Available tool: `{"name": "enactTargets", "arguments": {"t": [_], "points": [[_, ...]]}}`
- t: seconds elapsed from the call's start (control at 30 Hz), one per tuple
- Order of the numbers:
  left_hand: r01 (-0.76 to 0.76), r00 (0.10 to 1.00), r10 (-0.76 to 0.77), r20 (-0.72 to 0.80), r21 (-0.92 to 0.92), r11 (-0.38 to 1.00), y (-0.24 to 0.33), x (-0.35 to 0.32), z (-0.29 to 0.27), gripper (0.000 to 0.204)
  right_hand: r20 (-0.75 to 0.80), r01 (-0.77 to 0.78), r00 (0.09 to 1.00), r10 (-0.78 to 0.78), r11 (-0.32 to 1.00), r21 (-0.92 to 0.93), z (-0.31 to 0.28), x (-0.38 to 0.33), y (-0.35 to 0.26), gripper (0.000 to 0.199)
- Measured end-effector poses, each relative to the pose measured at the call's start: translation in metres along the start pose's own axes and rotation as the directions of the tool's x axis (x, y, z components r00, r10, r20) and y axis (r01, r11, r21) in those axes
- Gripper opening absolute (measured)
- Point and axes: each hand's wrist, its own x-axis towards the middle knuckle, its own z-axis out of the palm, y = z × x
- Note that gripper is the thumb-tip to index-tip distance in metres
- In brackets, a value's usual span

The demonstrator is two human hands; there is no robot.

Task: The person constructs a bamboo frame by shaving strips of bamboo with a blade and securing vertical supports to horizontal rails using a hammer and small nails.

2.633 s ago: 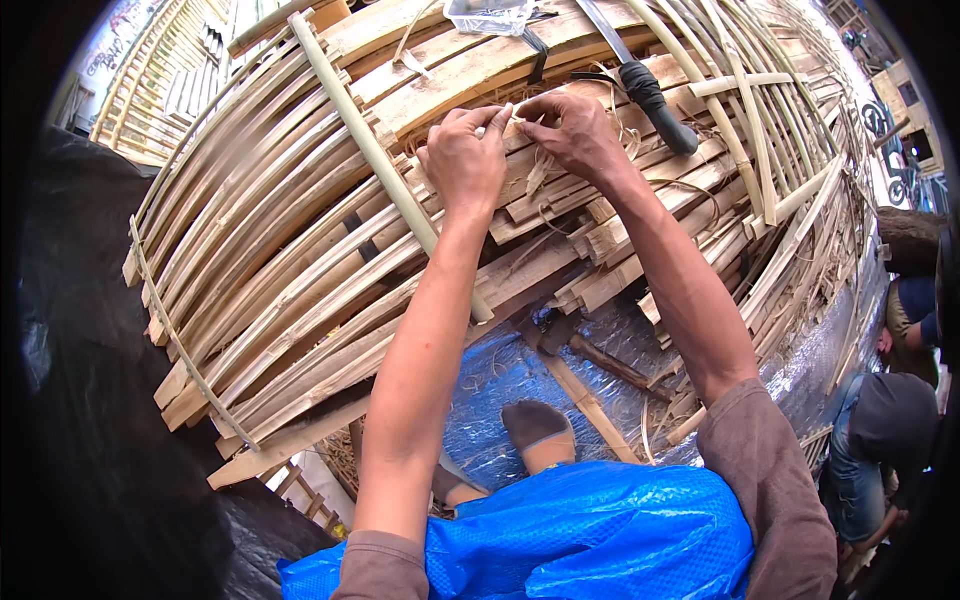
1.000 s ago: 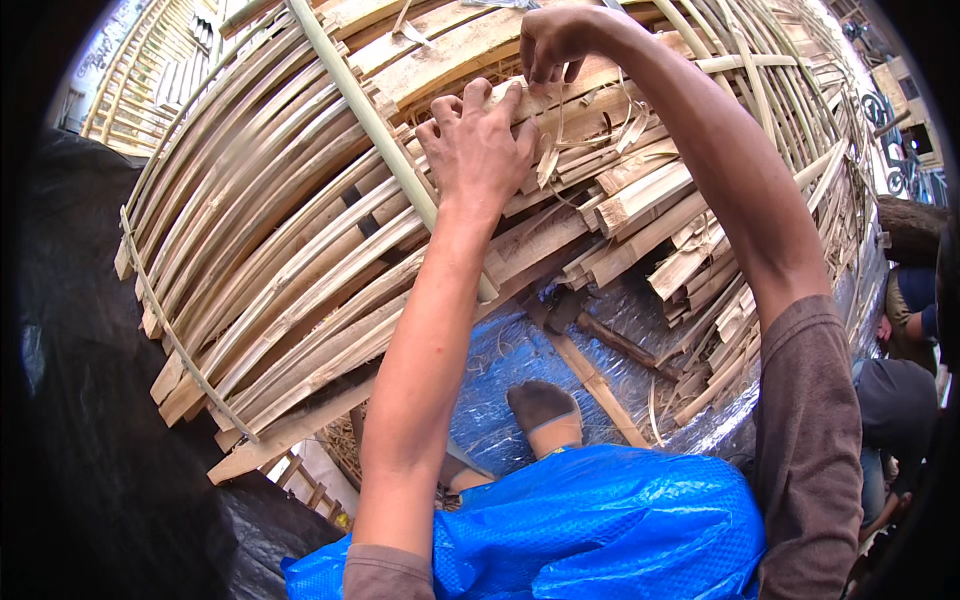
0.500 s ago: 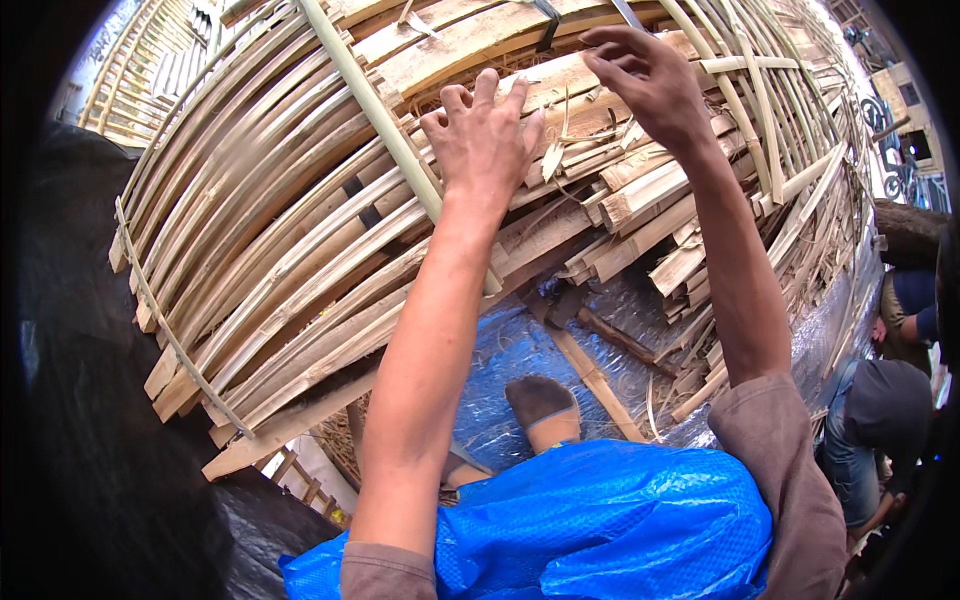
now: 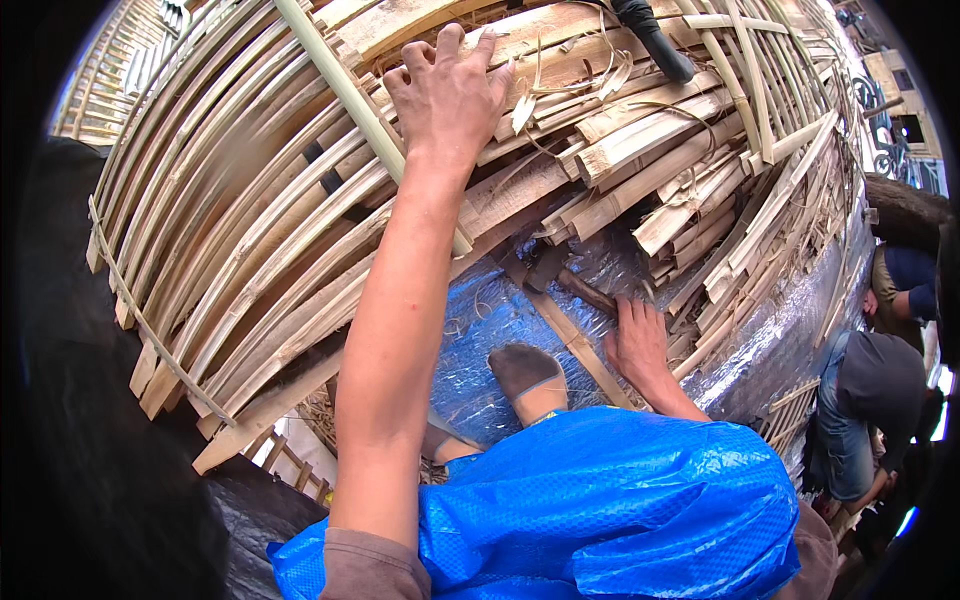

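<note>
My left hand [image 4: 445, 95] rests on pale wooden boards at the upper middle, its fingers apart and bent over the wood. A green bamboo pole [image 4: 350, 95] slants across the slats beside it. Low on the floor, my right hand [image 4: 642, 345] is closed over the handle of a hammer [image 4: 590, 291], whose dark head [image 4: 545, 268] points left. The hand hides the handle's end. A tool's black handle [image 4: 655, 42] lies across the wood above; its other end is out of view.
Curved bamboo slats [image 4: 230, 200] fill the left. Stacked split wood [image 4: 650, 135] with curled shavings lies right of my left hand. A blue and silver sheet [image 4: 480, 330] covers the floor under my foot [image 4: 527, 372]. A person in a dark hood [image 4: 880, 385] bends over at right.
My right hand has dropped from the upper boards to the hammer on the floor and closed on it. The black-handled tool now lies on the wood. My left hand remains on the boards.
</note>
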Motion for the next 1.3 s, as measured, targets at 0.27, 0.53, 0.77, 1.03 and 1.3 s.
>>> {"name": "enactTargets", "arguments": {"t": [0.27, 0.53, 0.77, 1.03, 1.3], "points": [[0.007, 1.000, -0.007, 0.018, -0.007, 1.000, 0.000, 0.003, -0.001, 0.051, 0.063, 0.056, 0.996, -0.059, 0.997, 0.043, -0.007, 0.017, 0.003, 0.031], [0.017, 1.000, -0.017, 0.026, -0.017, 1.000, 0.002, 0.001, -0.003, 0.051, 0.193, -0.008, 0.981, -0.010, 0.996, 0.091, -0.001, 0.026, 0.003, 0.031], [0.008, 0.999, -0.006, 0.052, -0.044, 0.999, 0.005, 0.001, -0.007, 0.051, 0.318, -0.343, 0.928, 0.193, 0.773, 0.533, -0.018, 0.004, -0.020, 0.031], [0.029, 0.999, -0.029, 0.039, -0.013, 0.999, -0.004, -0.003, -0.002, 0.052, 0.088, -0.099, 0.995, 0.048, 0.574, 0.813, -0.141, 0.094, -0.044, 0.036], [0.005, 1.000, -0.005, -0.001, -0.076, 0.997, 0.004, -0.001, -0.006, 0.049, -0.127, -0.019, 0.985, 0.119, 0.798, 0.602, -0.153, 0.226, -0.064, 0.033]]}}
